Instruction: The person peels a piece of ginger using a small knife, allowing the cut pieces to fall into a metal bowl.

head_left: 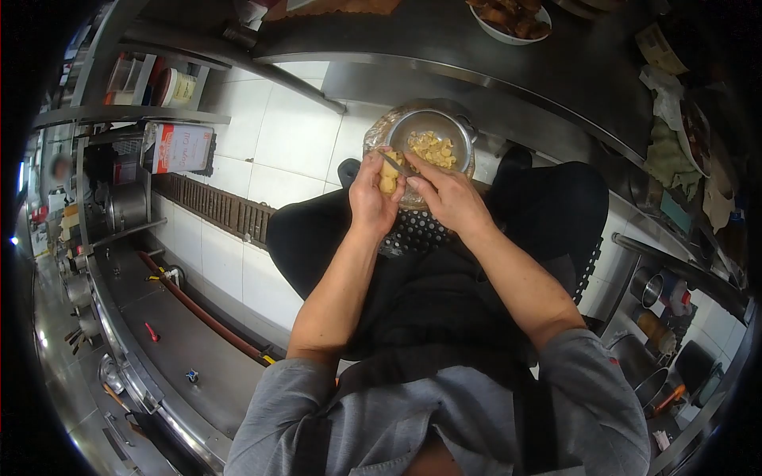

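Observation:
My left hand (373, 198) is wrapped round a pale yellow piece of food (389, 178), perhaps ginger or potato. A knife (396, 165) lies against that piece, its handle end hidden in my right hand (447, 193). Just beyond both hands is a round metal bowl (470, 133) with yellowish pieces (431, 147) inside. Clear plastic wrapping or a similar cover (379, 131) shows around the bowl. Both hands are held close together at the near left edge of the bowl, above my lap.
A steel counter (444, 47) runs across the top, bearing a white bowl (530, 37) of brown food. A floor drain grate (214, 208) crosses the white tiles on the left, near a red and white tin (184, 147). Pans (637, 365) stand at the right.

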Demonstrator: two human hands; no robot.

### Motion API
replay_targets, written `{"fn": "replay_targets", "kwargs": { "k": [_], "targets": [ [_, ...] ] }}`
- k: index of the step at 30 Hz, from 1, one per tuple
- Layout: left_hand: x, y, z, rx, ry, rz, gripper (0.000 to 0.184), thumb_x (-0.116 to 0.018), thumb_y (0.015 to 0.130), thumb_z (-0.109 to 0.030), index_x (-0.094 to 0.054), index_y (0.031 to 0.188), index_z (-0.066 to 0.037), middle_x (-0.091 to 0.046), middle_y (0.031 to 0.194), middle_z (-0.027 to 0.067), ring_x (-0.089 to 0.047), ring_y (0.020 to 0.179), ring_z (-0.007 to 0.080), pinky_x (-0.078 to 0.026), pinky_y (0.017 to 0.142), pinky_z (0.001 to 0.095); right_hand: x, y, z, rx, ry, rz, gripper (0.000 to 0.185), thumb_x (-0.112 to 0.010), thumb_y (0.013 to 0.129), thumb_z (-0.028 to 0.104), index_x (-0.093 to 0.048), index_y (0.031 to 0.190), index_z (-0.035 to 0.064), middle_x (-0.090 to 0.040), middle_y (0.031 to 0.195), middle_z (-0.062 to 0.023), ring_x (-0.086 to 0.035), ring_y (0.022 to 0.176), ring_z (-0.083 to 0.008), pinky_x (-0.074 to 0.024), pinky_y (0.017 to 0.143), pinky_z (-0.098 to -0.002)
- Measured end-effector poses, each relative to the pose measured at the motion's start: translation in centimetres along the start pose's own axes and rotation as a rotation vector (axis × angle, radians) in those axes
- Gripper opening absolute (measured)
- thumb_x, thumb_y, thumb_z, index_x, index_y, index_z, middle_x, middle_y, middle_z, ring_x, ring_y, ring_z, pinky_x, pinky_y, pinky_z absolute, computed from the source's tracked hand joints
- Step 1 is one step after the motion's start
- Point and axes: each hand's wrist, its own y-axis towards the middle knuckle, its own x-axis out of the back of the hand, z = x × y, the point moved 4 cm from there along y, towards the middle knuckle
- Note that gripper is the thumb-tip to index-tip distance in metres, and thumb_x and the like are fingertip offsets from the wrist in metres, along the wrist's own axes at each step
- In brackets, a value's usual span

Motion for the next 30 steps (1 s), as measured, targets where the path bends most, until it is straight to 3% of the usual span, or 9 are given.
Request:
{"fn": "replay_targets", "kwargs": {
  "k": [8,14,16,17,19,21,23,25,30],
  "targets": [
    [-0.2,-0.4,1.2,-0.009,0.029,0.044,0.022,-0.045,0.097,-0.023,-0.051,0.111,-0.006,-0.058,0.092,0.0052,-0.054,0.071,0.0155,-0.038,0.052,0.024,0.3,0.7,-0.6,-0.082,-0.017,-0.028,0.036,-0.055,0.095,0.023,-0.057,0.128,0.0088,-0.069,0.099,-0.0179,-0.066,0.093,-0.035,-0.0514,0.081,-0.0419],
    [-0.7,0.5,0.1,0.031,-0.085,0.041,0.036,-0.042,0.097,-0.029,-0.053,0.117,-0.001,-0.06,0.095,0.0082,-0.054,0.071,0.0161,-0.039,0.053,0.0239,0.4,0.5,-1.3,-0.457,0.336,0.09,0.036,-0.053,0.095,0.021,-0.057,0.128,0.0091,-0.068,0.086,-0.0127,-0.067,0.076,-0.0218,-0.0518,0.071,-0.0339],
    [-0.1,0.9,-0.1,0.035,-0.105,0.064,0.037,-0.04,0.097,-0.03,-0.055,0.115,-0.001,-0.06,0.091,0.0078,-0.053,0.067,0.0165,-0.038,0.05,0.0238,0.7,0.6,-1.7,-0.356,0.287,0.003,0.037,-0.051,0.098,0.018,-0.055,0.133,0.01,-0.067,0.083,-0.0074,-0.052,0.049,-0.0097,-0.0488,0.053,-0.0267],
    [0.0,1.2,0.0,0.049,-0.126,0.093,0.038,-0.037,0.098,-0.032,-0.056,0.114,-0.002,-0.06,0.088,0.0074,-0.053,0.064,0.0169,-0.036,0.048,0.0236,0.6,0.6,-1.9,-0.355,0.288,-0.002,0.037,-0.051,0.098,0.018,-0.055,0.133,0.01,-0.067,0.083,-0.0074,-0.052,0.049,-0.0097,-0.0488,0.053,-0.0267],
    [-0.1,0.9,0.0,0.067,-0.135,0.105,0.038,-0.04,0.099,-0.033,-0.056,0.112,-0.002,-0.059,0.086,0.007,-0.052,0.062,0.0165,-0.035,0.046,0.0233,0.7,0.7,-1.6,-0.257,0.142,0.029,0.038,-0.053,0.095,0.021,-0.056,0.131,0.0097,-0.069,0.102,-0.0183,-0.067,0.096,-0.0294,-0.0505,0.085,-0.0376],
    [-0.2,0.8,0.2,0.082,-0.144,0.11,0.037,-0.042,0.099,-0.034,-0.057,0.11,-0.001,-0.059,0.084,0.0065,-0.051,0.06,0.0162,-0.034,0.045,0.0229,0.8,0.6,-1.2,-0.276,0.117,0.036,0.038,-0.054,0.095,0.021,-0.056,0.131,0.0089,-0.068,0.106,-0.0196,-0.065,0.1,-0.0319,-0.0496,0.087,-0.0387],
    [0.4,1.0,0.5,0.082,-0.119,-0.05,0.034,-0.049,0.098,-0.033,-0.057,0.109,-0.002,-0.059,0.083,0.0058,-0.05,0.057,0.0151,-0.034,0.044,0.0226,0.7,0.4,-1.0,-0.29,0.092,0.048,0.038,-0.054,0.095,0.021,-0.056,0.13,0.0081,-0.066,0.11,-0.0208,-0.064,0.104,-0.0344,-0.0486,0.09,-0.0397],
    [0.5,0.9,0.4,0.067,-0.128,-0.064,0.031,-0.051,0.097,-0.03,-0.057,0.108,-0.002,-0.059,0.083,0.0056,-0.051,0.058,0.0146,-0.035,0.044,0.0226,0.5,0.1,-0.1,-0.082,0.062,0.028,0.04,-0.055,0.094,0.022,-0.055,0.131,0.0073,-0.065,0.111,-0.0213,-0.062,0.104,-0.0371,-0.0487,0.09,-0.0413],
    [0.5,0.7,0.5,0.054,-0.114,-0.132,0.027,-0.051,0.097,-0.029,-0.057,0.108,-0.005,-0.059,0.083,0.005,-0.051,0.059,0.0134,-0.036,0.046,0.0228,-0.2,-0.5,0.2,-0.028,0.008,0.067,0.043,-0.055,0.095,0.024,-0.053,0.134,0.0084,-0.063,0.117,-0.0223,-0.061,0.11,-0.0378,-0.0478,0.093,-0.0414]
  ]
}}
